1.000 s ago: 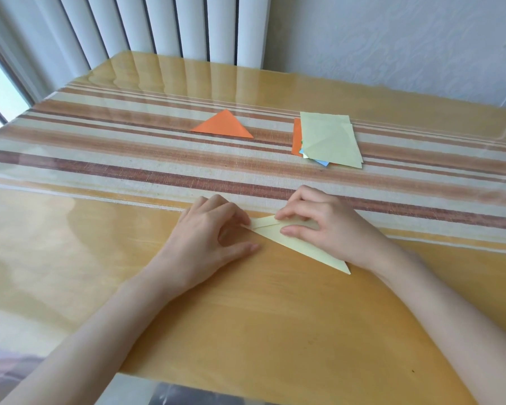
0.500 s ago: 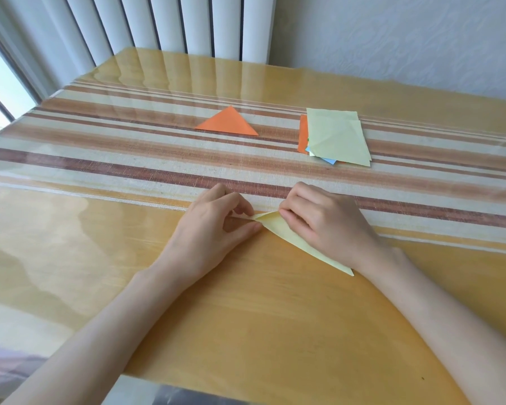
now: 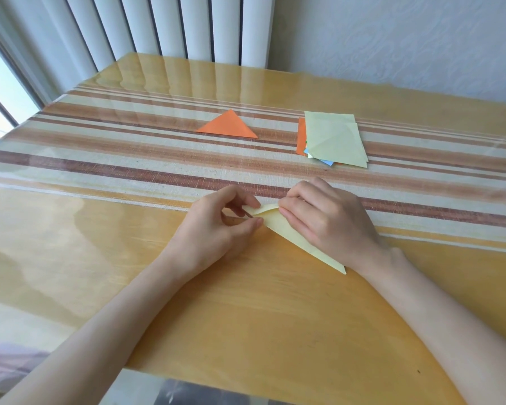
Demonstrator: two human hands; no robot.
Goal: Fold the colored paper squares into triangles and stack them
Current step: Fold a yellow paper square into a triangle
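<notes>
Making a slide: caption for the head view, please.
Left hand and right hand fold yellow paper; orange triangle and paper pile beyond.

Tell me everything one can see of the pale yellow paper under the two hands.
The pale yellow paper is a thin sheet folded into a long triangle, lying flat on the glossy wooden table. Its layers gape slightly at the left corner, which the left hand pinches between thumb and forefinger. The right hand lies on it and hides much of it; its sharp right tip shows beside that wrist.
</notes>
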